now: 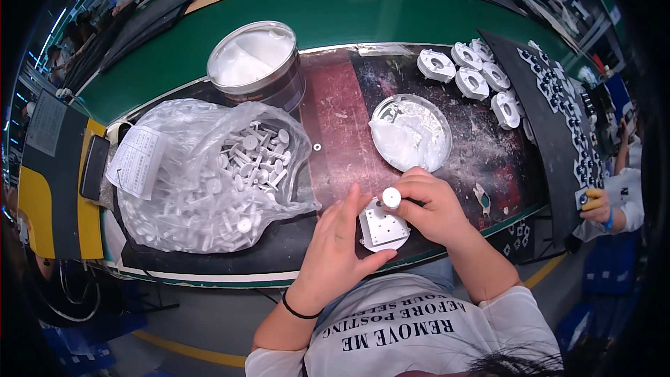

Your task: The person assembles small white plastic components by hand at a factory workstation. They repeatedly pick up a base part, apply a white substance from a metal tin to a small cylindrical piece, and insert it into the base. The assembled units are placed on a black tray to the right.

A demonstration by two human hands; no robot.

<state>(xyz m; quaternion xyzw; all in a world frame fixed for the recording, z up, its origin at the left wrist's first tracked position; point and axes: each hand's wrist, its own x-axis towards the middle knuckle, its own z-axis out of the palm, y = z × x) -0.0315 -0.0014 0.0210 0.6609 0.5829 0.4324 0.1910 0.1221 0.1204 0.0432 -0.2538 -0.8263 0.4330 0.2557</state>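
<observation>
My right hand point(434, 211) pinches a white plastic pin with a round flat head point(391, 197) between thumb and fingers, over the upper edge of a white part. That white part point(384, 227) has a square raised block with small holes on a round base, and lies near the table's front edge. My left hand point(336, 243) is around its left side, fingers stretched out and thumb apart by its lower edge; whether it touches the part I cannot tell. Just beyond my right hand is a round metal dish point(447, 132) with a white, grease-like paste point(408, 143).
At left lies an open clear plastic bag point(174, 167) full of white pins point(259, 157). Behind it stands a metal tin point(272, 87) with white contents. Several white housings point(472, 84) sit at back right, beside a black board point(516, 91) of small parts. A co-worker's gloved hand point(595, 206) is at far right.
</observation>
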